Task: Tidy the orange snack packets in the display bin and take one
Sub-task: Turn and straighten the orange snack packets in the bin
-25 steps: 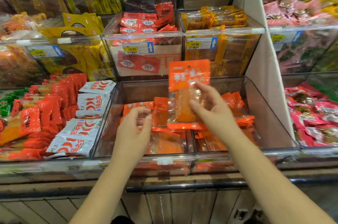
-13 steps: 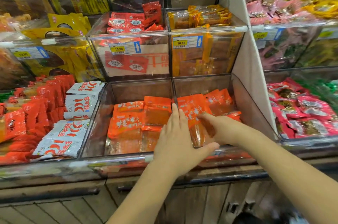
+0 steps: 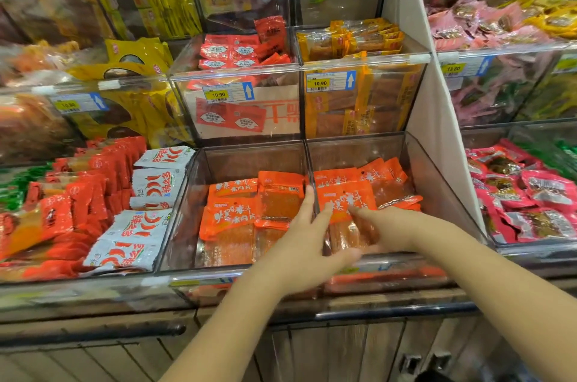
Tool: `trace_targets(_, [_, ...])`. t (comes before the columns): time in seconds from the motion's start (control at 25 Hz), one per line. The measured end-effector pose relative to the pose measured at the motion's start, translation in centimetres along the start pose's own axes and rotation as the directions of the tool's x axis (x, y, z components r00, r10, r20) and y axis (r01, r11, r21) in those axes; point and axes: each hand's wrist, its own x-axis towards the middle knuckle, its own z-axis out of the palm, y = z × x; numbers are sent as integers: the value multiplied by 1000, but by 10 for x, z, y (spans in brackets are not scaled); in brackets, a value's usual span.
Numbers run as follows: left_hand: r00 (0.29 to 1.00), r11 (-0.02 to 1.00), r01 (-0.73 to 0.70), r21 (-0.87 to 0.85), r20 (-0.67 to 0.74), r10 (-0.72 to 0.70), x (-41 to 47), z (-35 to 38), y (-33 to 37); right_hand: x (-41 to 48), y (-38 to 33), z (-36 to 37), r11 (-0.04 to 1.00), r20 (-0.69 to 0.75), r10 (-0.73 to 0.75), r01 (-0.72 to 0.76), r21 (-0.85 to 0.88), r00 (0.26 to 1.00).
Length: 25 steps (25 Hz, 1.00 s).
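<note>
The orange packet (image 3: 346, 203) I held up a second ago now lies back in the display bin's (image 3: 437, 188) right compartment, atop its stack. My right hand (image 3: 385, 225) presses it flat-fingered and my left hand (image 3: 299, 244) rests open alongside. Tidying looks nearly done, with none taken yet.

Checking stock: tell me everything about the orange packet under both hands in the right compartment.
The glossy orange plastic snack packet has white lettering above a clear window showing orange contents. It lies on other packets in the right compartment of the clear plastic bin; the left hand and right hand touch it.
</note>
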Motion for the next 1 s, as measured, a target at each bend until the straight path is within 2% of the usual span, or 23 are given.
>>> trace_targets(0.04, [999,995,-41,-96,-13,39,-1,-12,-11,-5,0,-3,998,-73,-14,19,63,997])
trace_targets(0.12, [977,988,-35,-147,-212,4,8,-31,-39,-5,-11,-10,965,-341,3,87,249,940])
trace_targets(0.2, [906,990,144,-10,-401,-136,34,-46,-68,7,-39,-18,903,-587,79,191,384,806])
trace_targets(0.24, [888,968,242,68,-418,-192,47,-51,-77,14,-58,-20,873,-629,95,240,426,771])
trace_targets(0.32, [896,899,391,198,-306,-322,70,-55,-84,28,-96,-17,823,-586,89,272,498,805])
trace_targets(0.36, [898,863,429,266,-228,-376,80,-57,-85,33,-111,-13,821,-543,99,240,518,834])
trace_targets(0.44, [881,810,470,351,-133,-453,94,-60,-80,39,-127,-3,869,-522,142,146,473,841])
trace_targets(0.52, [855,809,511,289,-72,-514,106,-66,-75,39,-130,2,913,-569,164,94,396,806])
trace_targets(0.68, [803,803,579,144,70,-592,109,-80,-66,42,-131,4,928,-599,169,80,365,782])
trace_targets(0.84, [792,794,606,39,65,-607,110,-83,-67,44,-130,7,923,-613,170,93,373,771])
trace_targets(1.0, [838,841,524,-135,-92,-538,100,-89,-68,47,-127,8,875,-606,194,143,463,771])
